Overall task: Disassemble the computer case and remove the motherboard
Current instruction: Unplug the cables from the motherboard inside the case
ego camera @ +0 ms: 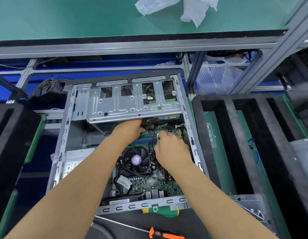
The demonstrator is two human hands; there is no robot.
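Observation:
The open computer case [62,140] lies flat in the middle of the view, its side panel off. Inside it sits the green motherboard [149,183] with a black CPU fan [136,160]. My left hand [130,127] reaches under the silver drive cage [115,104]; its fingers are hidden there, so what they hold does not show. My right hand [170,147] is over the board just right of the fan, fingers curled, pinching a black cable bundle [152,145] at its white connector.
A grey power supply [75,161] fills the case's lower left. Black foam trays [250,135] flank the case on both sides. An orange-handled screwdriver [163,234] lies at the front edge. Coiled grey cables [49,88] rest behind the case. Plastic wrap [180,7] lies on the green shelf.

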